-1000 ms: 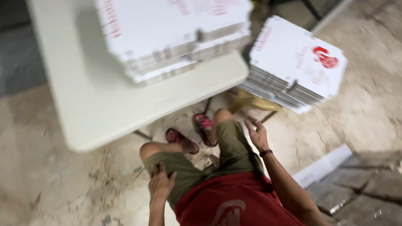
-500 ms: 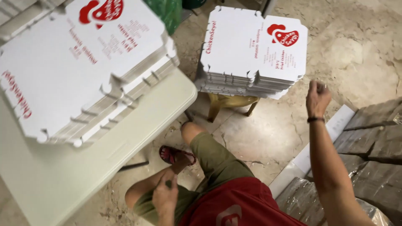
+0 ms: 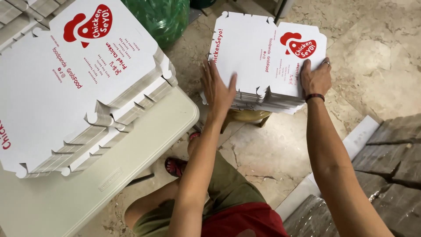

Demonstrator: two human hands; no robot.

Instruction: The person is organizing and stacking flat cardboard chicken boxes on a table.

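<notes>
On the low stool (image 3: 245,116), seen from the head camera, sits a stack of flat white carton blanks (image 3: 263,61) with red printing, and both hands are on it. The left hand (image 3: 218,87) lies flat on the near left side of that stack, fingers spread apart and pressing on the top sheet, not closed around anything. The right hand (image 3: 315,78) rests at the stack's near right edge, fingers apart and laid over the top sheet, thumb toward the side; whether it pinches any sheets underneath cannot be told. A ring and a dark wristband show on that hand.

Left of the stack, and higher, a pale folding table (image 3: 109,175) carries a second, larger pile of the same blanks (image 3: 83,87), fanned unevenly at its edges. Beyond the stack, toward the table side, stands a green plastic container (image 3: 162,17). Right of the stack, wrapped grey bundles (image 3: 386,153) lie on the stone floor (image 3: 372,44).

Judgement on progress: the blanks on the stool remain flat and unfolded, none lifted clear; the hands appear only to be squaring or gripping the pile, so the handling of this stack is at its start.
</notes>
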